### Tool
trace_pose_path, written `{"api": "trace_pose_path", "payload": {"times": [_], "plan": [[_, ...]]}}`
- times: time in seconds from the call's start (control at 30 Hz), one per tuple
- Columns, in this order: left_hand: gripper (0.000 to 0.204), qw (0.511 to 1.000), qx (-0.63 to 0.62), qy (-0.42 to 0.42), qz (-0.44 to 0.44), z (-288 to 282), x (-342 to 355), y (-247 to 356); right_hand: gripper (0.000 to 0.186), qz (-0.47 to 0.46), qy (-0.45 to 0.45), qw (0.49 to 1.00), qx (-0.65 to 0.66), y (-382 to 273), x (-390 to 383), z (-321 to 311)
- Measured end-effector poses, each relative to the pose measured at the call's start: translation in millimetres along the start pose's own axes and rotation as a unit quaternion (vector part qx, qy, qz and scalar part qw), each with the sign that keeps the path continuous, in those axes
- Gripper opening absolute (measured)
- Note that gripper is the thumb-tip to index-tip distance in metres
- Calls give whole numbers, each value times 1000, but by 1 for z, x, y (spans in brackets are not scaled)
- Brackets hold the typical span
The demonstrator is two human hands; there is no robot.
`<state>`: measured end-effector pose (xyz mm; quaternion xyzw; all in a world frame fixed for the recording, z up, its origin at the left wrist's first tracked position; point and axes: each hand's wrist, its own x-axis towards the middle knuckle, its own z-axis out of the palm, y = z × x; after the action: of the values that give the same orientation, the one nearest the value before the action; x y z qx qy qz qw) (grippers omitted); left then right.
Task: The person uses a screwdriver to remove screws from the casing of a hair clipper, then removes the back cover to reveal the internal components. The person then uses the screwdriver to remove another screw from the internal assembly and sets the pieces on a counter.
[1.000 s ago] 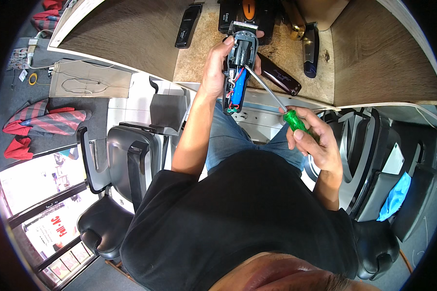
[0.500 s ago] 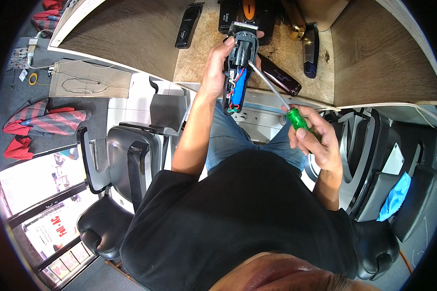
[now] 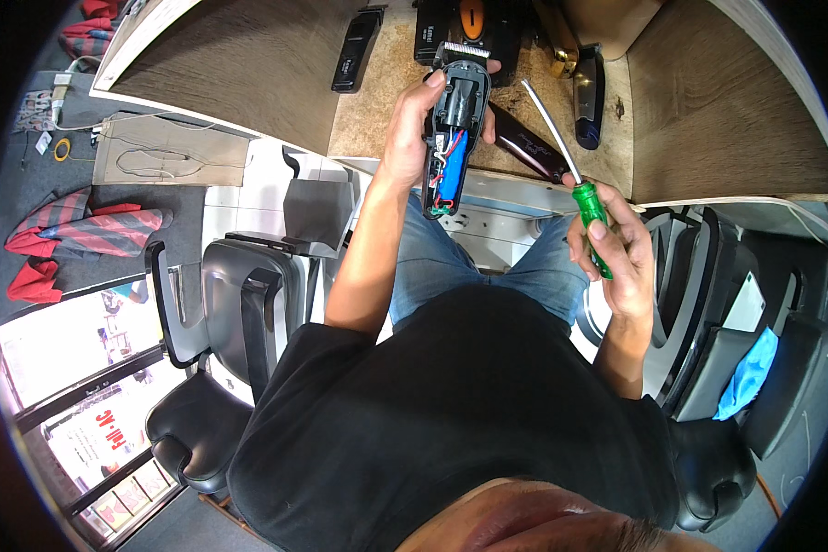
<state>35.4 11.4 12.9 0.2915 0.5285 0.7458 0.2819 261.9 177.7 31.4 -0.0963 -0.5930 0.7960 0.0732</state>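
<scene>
My left hand [image 3: 412, 133] is wrapped round a black hair clipper [image 3: 461, 98], held upright with its toothed blade at the far end. The casing is off on the side facing me, so a blue battery cell [image 3: 453, 170], thin red and white wires and a bit of green board show inside. In my right hand [image 3: 622, 244] is a screwdriver, gripped by its green see-through handle [image 3: 591, 216]. Its metal shaft points up and to the left, and the tip stands clear of the clipper, to its right.
On the worn wooden shelf [image 3: 386, 115] lie a black clipper [image 3: 357, 51], a dark maroon clipper [image 3: 529, 147], another dark clipper [image 3: 587, 101] and a black-and-orange one [image 3: 472, 18]. Wooden side panels [image 3: 718, 110] flank it. Black salon chairs [image 3: 248, 294] stand on both sides.
The screwdriver tip has come away from the open clipper, and its shaft has swung up and right. My right hand has shifted slightly right; the left hand stays put.
</scene>
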Motion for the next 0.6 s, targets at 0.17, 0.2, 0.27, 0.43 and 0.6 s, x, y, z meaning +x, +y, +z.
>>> {"api": "trace_pose_path", "payload": {"times": [0.17, 0.2, 0.27, 0.43, 0.6], "plan": [[70, 1000, -3, -2, 4, 1, 0, 1, 50, 5, -2, 1000, -1, 0, 0, 1], [70, 1000, 1, -3, 4, 0, 1, 1, 50, 7, -2, 1000, -2, 0, 0, 1], [70, 1000, 6, -4, 4, 0, 1, 1, 50, 5, -2, 1000, -3, 1, 0, 1], [71, 1000, 12, -1, 4, 1, 1, 0, 51, 7, 2, 1000, -2, 1, -1, 1], [71, 1000, 18, -2, 7, 0, 0, 0, 50, 14, -2, 1000, -3, 1, -1, 2]]}}
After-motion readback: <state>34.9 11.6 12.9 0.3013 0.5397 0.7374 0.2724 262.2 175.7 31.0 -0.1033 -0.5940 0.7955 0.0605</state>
